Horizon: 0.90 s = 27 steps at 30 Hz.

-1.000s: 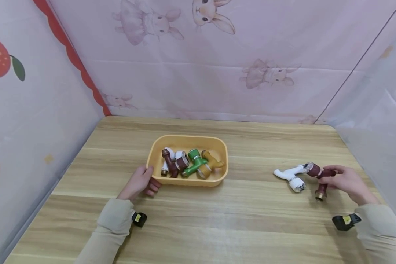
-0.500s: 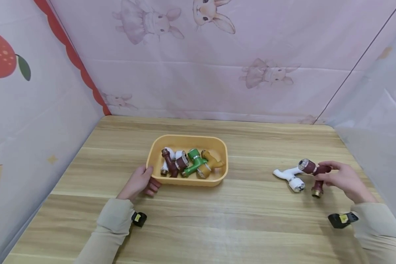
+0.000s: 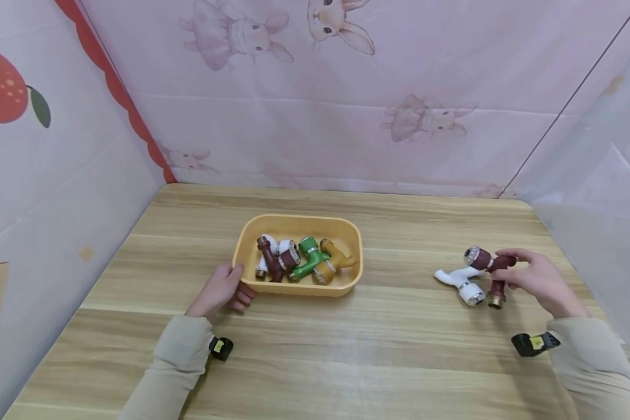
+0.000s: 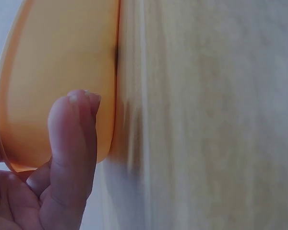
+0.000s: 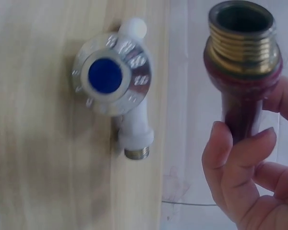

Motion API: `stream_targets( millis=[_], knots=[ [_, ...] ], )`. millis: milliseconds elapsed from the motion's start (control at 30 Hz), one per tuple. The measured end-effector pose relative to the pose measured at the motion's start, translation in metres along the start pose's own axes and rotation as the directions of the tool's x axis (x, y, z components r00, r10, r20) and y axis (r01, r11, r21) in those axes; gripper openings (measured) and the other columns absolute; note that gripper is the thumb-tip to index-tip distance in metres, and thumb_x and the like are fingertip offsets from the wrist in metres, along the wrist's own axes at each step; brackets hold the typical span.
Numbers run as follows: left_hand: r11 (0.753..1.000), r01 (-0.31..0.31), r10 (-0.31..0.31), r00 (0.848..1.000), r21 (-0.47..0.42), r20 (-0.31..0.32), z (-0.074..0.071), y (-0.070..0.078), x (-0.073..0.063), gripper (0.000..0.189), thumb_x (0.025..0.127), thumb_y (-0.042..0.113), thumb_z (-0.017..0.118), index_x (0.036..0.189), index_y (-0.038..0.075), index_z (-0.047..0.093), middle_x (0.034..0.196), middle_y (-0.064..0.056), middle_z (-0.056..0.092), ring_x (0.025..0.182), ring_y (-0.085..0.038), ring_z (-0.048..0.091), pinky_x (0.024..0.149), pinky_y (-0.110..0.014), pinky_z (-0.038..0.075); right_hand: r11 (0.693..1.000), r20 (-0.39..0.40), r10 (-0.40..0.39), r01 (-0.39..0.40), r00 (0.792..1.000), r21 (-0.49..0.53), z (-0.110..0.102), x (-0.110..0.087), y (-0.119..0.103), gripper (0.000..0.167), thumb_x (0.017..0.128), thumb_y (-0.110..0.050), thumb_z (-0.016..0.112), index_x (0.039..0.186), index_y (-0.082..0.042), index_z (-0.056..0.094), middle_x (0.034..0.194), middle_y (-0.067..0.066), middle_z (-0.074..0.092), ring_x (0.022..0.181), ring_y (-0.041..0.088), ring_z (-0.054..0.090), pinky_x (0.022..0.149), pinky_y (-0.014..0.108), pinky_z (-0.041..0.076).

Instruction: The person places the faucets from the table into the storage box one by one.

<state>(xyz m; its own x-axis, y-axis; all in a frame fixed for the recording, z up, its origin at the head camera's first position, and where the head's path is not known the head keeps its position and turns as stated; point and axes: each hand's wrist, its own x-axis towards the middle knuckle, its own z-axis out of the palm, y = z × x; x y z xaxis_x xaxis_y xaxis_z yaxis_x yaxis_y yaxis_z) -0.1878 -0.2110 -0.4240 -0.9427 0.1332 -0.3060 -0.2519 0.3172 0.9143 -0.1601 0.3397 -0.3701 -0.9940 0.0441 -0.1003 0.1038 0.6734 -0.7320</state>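
My left hand (image 3: 223, 290) grips the near left corner of a yellow plastic basket (image 3: 299, 289), thumb at the rim and fingers outside the wall. Inside lie a white tap (image 3: 286, 246), a dark red tap (image 3: 273, 263), a green tap (image 3: 311, 252) and an ochre tap (image 3: 337, 257). Off to the right, my right hand (image 3: 543, 284) holds another dark red tap (image 3: 481, 260) raised above the table, its brass threaded end (image 5: 242, 50) toward the right wrist camera. Just left of it, a white tap (image 3: 471, 293) with a blue-centred knob (image 5: 105, 75) lies on the table.
A wood-grain table (image 3: 378, 350) spans the space below the hands. Fabric walls printed with rabbits (image 3: 341, 23) and fruit stand at its back and sides. Each wrist carries a black camera (image 3: 221, 348).
My right hand has moved left and slightly away from me with the dark red tap, which now partly covers the white tap's end. My left hand and the basket have stayed put.
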Motion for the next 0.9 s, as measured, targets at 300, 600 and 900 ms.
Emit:
stream_targets(
  millis=[300,600,900],
  knots=[
    [1.0,0.001,-0.001,1.0,0.003,-0.001,0.0,0.0,0.001,0.039,0.1,0.02,0.021,0.12,-0.009,0.037,0.072,-0.015,0.062,0.057,-0.02,0.06,0.052,-0.038,0.055,0.998,-0.019,-0.062,0.063,0.998,0.024,0.005,0.003,-0.016,0.059,0.078,-0.013,0.071,0.125,0.01,0.043,0.095,0.003,0.05,0.065,0.005,0.052,0.057,0.025,0.051],
    [1.0,0.009,-0.009,1.0,-0.004,0.005,0.001,0.001,-0.004,0.039,0.101,0.019,0.021,0.123,-0.011,0.035,0.072,-0.016,0.062,0.057,-0.02,0.059,0.051,-0.038,0.055,0.997,0.013,-0.062,0.062,0.998,0.044,0.011,0.007,-0.031,0.06,0.08,-0.013,0.069,0.128,0.009,0.041,0.113,0.021,0.046,0.071,0.003,0.054,0.059,0.025,0.052],
    [1.0,0.006,-0.006,1.0,-0.001,-0.009,0.001,0.001,-0.001,0.039,0.1,0.019,0.022,0.12,-0.01,0.038,0.071,-0.015,0.062,0.056,-0.02,0.059,0.051,-0.037,0.055,0.995,0.038,-0.071,0.069,0.997,0.073,0.014,0.013,-0.051,0.061,0.08,-0.016,0.068,0.13,0.005,0.041,0.102,0.015,0.051,0.063,0.011,0.055,0.059,0.03,0.051]
  ],
)
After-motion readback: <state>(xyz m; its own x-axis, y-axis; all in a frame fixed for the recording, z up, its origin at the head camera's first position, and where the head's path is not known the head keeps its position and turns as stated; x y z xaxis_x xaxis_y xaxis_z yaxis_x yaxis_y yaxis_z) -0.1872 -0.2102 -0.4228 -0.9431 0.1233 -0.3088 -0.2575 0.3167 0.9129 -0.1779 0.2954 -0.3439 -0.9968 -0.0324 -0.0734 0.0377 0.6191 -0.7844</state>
